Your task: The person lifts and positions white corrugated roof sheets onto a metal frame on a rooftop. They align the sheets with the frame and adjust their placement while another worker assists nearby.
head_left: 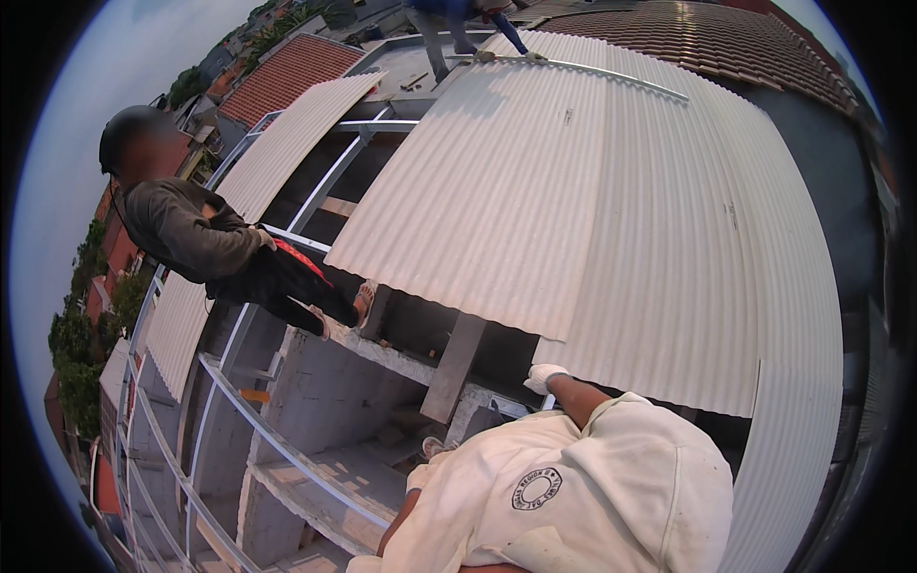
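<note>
My right hand (544,378), in a white glove, is closed at the near left corner of a pale corrugated roofing sheet (659,353). Its fingers appear curled round the sheet's edge, though their tips are hidden. This sheet lies side by side with another corrugated sheet (478,210) on its left, whose near edge ends farther away. Only part of my left arm (399,520) shows beside my pale shirt; the left hand is out of sight.
At left a person (191,224) stands on the wall top near open metal framing (287,449). Another person's gloved hands (535,56) touch a long metal bar (621,76) across the far sheets. A plank (455,368) spans a gap above a deep drop into rooms.
</note>
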Demonstrator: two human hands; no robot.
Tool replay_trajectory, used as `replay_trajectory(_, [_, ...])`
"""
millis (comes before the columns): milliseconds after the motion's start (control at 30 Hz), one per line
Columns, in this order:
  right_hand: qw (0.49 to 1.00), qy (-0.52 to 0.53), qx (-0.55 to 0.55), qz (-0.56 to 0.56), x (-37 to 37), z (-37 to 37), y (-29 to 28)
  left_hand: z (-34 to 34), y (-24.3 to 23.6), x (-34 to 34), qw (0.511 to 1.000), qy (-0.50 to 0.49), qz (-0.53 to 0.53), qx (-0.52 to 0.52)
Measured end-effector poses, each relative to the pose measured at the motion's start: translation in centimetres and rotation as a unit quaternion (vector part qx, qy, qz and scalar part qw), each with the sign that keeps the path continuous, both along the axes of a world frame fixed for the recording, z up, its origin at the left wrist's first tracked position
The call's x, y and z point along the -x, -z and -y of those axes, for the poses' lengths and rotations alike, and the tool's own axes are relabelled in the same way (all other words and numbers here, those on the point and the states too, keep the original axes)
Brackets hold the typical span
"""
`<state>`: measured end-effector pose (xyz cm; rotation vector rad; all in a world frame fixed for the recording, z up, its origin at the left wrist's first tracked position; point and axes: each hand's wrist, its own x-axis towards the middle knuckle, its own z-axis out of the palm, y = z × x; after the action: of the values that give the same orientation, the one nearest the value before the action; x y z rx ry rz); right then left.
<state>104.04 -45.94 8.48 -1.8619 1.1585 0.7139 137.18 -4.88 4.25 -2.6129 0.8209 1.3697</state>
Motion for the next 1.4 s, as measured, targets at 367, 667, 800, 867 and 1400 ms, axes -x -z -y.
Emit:
replay_trajectory(367, [1.000,0.015,-0.005,-0.014,1.6,-0.4,1.1,0.7,0.6,0.2,1.000,0.007,-0.014,0.004])
replay_trajectory(667, [1.000,0.015,-0.010,-0.008,0.9,-0.3,0.8,0.9,-2.3,0.3,1.000,0.022,0.009,-0.007])
replay_trajectory(800, [1.000,0.019,-0.007,-0.007,1.2,-0.3,0.8,1.2,-2.6,0.3,1.000,0.022,0.001,-0.004])
replay_trajectory(867, [1.000,0.023,-0.008,-0.010,1.4,-0.2,0.8,1.5,-2.4,0.3,0.999,0.040,-0.003,-0.002])
replay_trajectory(1400, [1.000,0.009,0.009,-0.003,0.5,-0.1,0.6,0.5,1.0,-0.6,1.000,0.026,-0.014,-0.009])
